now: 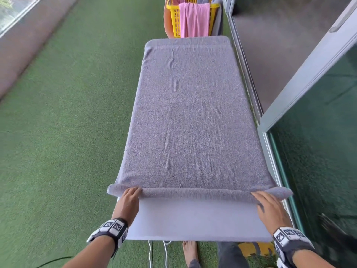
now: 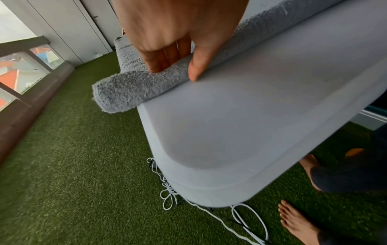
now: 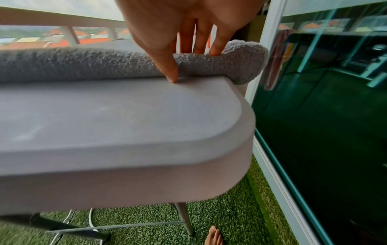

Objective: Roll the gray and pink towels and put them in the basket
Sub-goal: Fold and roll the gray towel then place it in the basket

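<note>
A gray towel (image 1: 193,117) lies flat along the white table (image 1: 193,219), and its near end is turned into a thin roll (image 1: 193,192). My left hand (image 1: 131,194) grips the roll's left end (image 2: 125,89), fingers on top and thumb (image 2: 196,73) on the near side against the table (image 2: 251,116). My right hand (image 1: 268,202) holds the right end (image 3: 240,63) the same way, its thumb (image 3: 169,69) touching the tabletop (image 3: 125,116). A pink towel (image 1: 194,20) hangs over the rim of a yellow basket (image 1: 175,22) beyond the table's far end.
A glass sliding door (image 1: 318,132) runs close along the table's right side. Green artificial grass (image 1: 67,113) covers the floor to the left. White cables (image 2: 240,213) lie under the near edge, beside my bare feet (image 1: 190,250). More gray cloth (image 1: 202,0) sits in the basket.
</note>
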{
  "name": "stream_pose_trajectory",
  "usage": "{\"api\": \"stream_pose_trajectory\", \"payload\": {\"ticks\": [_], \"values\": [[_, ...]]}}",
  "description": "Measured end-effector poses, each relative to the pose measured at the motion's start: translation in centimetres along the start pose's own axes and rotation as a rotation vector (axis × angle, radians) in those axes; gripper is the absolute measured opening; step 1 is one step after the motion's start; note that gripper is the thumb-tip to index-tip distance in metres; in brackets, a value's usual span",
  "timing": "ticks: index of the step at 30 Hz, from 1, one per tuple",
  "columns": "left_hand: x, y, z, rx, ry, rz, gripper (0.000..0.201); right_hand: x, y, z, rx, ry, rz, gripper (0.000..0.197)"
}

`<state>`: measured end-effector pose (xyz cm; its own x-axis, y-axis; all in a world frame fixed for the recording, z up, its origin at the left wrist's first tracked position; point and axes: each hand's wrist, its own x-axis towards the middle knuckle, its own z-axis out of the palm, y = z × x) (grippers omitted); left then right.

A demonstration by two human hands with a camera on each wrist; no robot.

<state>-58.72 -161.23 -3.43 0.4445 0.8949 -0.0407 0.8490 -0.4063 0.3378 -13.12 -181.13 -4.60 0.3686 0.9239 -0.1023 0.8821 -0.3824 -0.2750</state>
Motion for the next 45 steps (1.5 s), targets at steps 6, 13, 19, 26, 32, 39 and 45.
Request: {"api": "stream_pose_trajectory", "payload": {"ticks": [6, 13, 19, 26, 32, 39, 45], "values": [[-4.4, 1.3, -0.8, 0.021, -0.025, -0.005, 0.030, -3.5, -0.1, 0.5, 0.088, -0.022, 0.075, 0.046], [-10.1, 1.2, -0.3, -0.006, -0.052, 0.011, 0.018, -9.0, -0.6, -0.7, -0.004, -0.106, 0.137, 0.031], [-8.6, 0.1, -0.2, 0.091, -0.005, -0.031, 0.040, -7.0, -1.7, -2.2, -0.018, -0.029, 0.126, 0.040], [-11.6, 0.8, 1.2, 0.121, -0.126, 0.027, 0.069, -10.9, -1.8, 1.2, -0.116, -0.127, 0.047, 0.068], [-8.7, 2.0, -0.8, 0.174, -0.126, -0.007, 0.030, -8.1, -3.4, -1.8, -0.150, -0.198, 0.160, 0.042], [-7.8, 1.5, -0.6, 0.042, -0.106, -0.055, 0.057, -6.5, -3.6, -2.9, -0.147, -0.043, 0.119, 0.043], [-10.8, 1.7, 0.6, -0.007, -0.146, -0.008, 0.043, -10.1, -3.7, -1.6, -0.125, -0.188, 0.137, 0.053]]}}
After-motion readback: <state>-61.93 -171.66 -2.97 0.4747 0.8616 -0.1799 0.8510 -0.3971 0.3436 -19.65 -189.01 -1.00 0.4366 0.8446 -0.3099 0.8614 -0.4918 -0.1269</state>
